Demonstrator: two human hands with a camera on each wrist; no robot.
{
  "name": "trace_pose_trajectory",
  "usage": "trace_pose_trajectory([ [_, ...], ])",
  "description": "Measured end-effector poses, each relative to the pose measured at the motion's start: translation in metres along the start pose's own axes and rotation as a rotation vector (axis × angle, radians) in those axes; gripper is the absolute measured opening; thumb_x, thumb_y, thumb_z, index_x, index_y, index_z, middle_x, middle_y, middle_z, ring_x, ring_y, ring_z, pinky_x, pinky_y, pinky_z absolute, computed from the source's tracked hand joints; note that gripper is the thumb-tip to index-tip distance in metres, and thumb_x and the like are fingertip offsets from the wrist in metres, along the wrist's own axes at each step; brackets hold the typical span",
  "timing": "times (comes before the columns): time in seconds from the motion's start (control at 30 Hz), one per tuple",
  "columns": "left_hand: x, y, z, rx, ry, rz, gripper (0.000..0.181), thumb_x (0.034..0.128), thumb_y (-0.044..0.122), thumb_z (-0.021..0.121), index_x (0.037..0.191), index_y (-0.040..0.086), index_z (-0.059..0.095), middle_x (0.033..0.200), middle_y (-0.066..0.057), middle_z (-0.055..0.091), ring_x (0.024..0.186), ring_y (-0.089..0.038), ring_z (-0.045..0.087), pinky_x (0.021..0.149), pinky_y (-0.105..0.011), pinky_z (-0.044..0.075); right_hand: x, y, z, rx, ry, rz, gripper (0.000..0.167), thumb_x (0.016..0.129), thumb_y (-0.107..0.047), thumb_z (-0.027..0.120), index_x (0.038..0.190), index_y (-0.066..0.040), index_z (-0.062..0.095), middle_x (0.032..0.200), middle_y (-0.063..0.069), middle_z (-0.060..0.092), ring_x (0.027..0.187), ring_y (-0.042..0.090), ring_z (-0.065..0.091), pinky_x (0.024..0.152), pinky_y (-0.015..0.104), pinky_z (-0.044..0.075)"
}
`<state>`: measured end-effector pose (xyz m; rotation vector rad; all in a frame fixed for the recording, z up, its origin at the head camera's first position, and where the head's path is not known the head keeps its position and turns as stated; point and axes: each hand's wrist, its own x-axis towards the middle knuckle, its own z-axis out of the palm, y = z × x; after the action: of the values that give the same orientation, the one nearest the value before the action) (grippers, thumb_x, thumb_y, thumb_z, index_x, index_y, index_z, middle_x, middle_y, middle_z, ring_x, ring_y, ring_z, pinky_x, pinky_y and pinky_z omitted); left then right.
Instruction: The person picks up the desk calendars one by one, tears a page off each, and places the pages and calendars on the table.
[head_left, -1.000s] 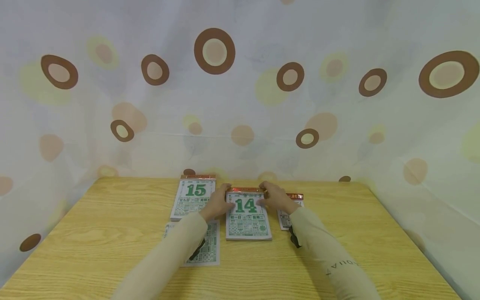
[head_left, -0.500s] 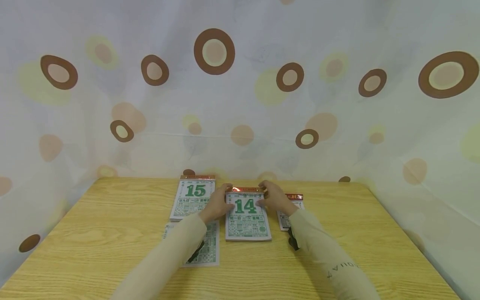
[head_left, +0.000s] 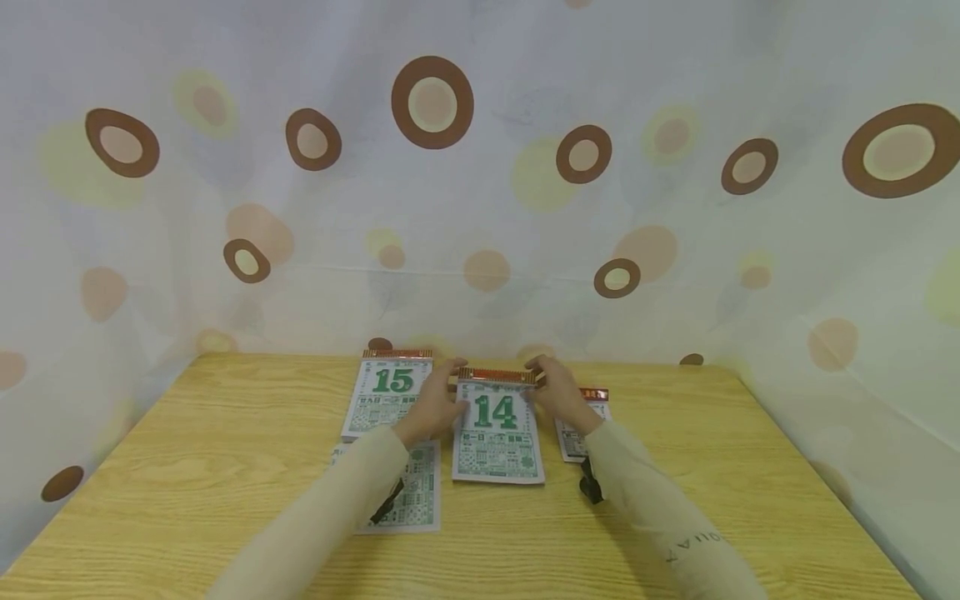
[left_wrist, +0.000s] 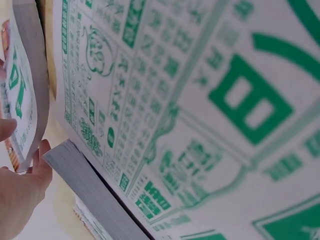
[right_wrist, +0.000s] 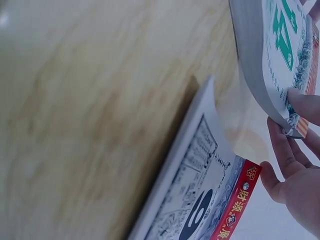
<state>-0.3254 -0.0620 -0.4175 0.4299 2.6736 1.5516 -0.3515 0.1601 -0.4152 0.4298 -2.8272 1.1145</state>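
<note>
Both hands pinch the upper corners of a calendar pad marked 14 point(head_left: 497, 446), its red-and-gold top strip raised from the wooden table. My left hand point(head_left: 435, 402) grips the left side near the strip, and my right hand point(head_left: 561, 393) grips the right side. In the left wrist view, the left hand point(left_wrist: 20, 195) has its thumb over the pad's face point(left_wrist: 22, 95) and fingers beneath. From the right wrist view, the right hand point(right_wrist: 302, 192) holds the corner of the bending pad point(right_wrist: 280, 55) between thumb and fingers.
A calendar pad marked 15 point(head_left: 392, 392) lies at the left, above another green-printed calendar point(head_left: 420, 500) partly under the left forearm. A smaller red-topped calendar point(right_wrist: 200, 200) lies by the right hand. A patterned cloth point(head_left: 487, 167) hangs behind the wooden table point(head_left: 187, 500).
The top of the pad marked 14 has risen slightly off the table in both hands and shifted a little to the right. The other calendars stay where they were.
</note>
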Motion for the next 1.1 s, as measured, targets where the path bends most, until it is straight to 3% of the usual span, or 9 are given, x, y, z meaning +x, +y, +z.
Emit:
trace_pose_trajectory([
  [0.2, 0.001, 0.004, -0.005, -0.024, 0.045, -0.007, 0.065, 0.0801, -0.003, 0.062, 0.137, 0.011, 0.036, 0.135, -0.016, 0.042, 0.112, -0.032, 0.053, 0.088, -0.040, 0.050, -0.003, -0.001, -0.002, 0.021, 0.020, -0.028, 0.036, 0.083, -0.006, 0.064, 0.116, 0.001, 0.053, 0.115, 0.018, 0.052, 0.098, 0.030, 0.056, 0.081, 0.038, 0.051],
  [0.5, 0.002, 0.013, -0.013, -0.049, 0.076, 0.001, 0.059, 0.0828, 0.004, 0.064, 0.136, 0.013, 0.039, 0.126, -0.017, 0.050, 0.106, -0.031, 0.057, 0.085, -0.039, 0.052, -0.008, -0.008, -0.013, 0.060, 0.082, -0.157, 0.030, 0.082, -0.003, 0.065, 0.110, 0.002, 0.057, 0.111, 0.017, 0.052, 0.094, 0.028, 0.056, 0.081, 0.037, 0.052],
  [0.77, -0.002, 0.021, -0.020, -0.045, 0.063, 0.105, 0.043, 0.0846, 0.008, 0.063, 0.125, 0.015, 0.051, 0.116, -0.011, 0.057, 0.100, -0.027, 0.058, 0.082, -0.037, 0.052, -0.017, -0.016, -0.021, 0.065, 0.125, -0.214, 0.028, 0.081, -0.006, 0.068, 0.107, -0.001, 0.058, 0.106, 0.014, 0.052, 0.090, 0.026, 0.059, 0.079, 0.035, 0.053],
  [1.0, -0.004, 0.025, -0.028, -0.044, 0.044, 0.118, 0.029, 0.0858, 0.016, 0.064, 0.114, 0.022, 0.059, 0.112, -0.007, 0.059, 0.100, -0.025, 0.058, 0.082, -0.038, 0.051, -0.023, -0.022, -0.027, 0.055, 0.186, -0.309, 0.027, 0.078, -0.004, 0.070, 0.103, -0.001, 0.060, 0.102, 0.013, 0.054, 0.087, 0.025, 0.060, 0.077, 0.036, 0.054],
  [1.1, -0.009, 0.030, -0.032, -0.041, 0.043, 0.150, 0.026, 0.0860, 0.017, 0.064, 0.112, 0.021, 0.060, 0.113, -0.007, 0.057, 0.101, -0.026, 0.057, 0.084, -0.040, 0.050, -0.026, -0.025, -0.030, 0.063, 0.204, -0.355, 0.028, 0.077, -0.003, 0.071, 0.103, -0.001, 0.060, 0.101, 0.013, 0.055, 0.086, 0.025, 0.060, 0.076, 0.036, 0.054],
])
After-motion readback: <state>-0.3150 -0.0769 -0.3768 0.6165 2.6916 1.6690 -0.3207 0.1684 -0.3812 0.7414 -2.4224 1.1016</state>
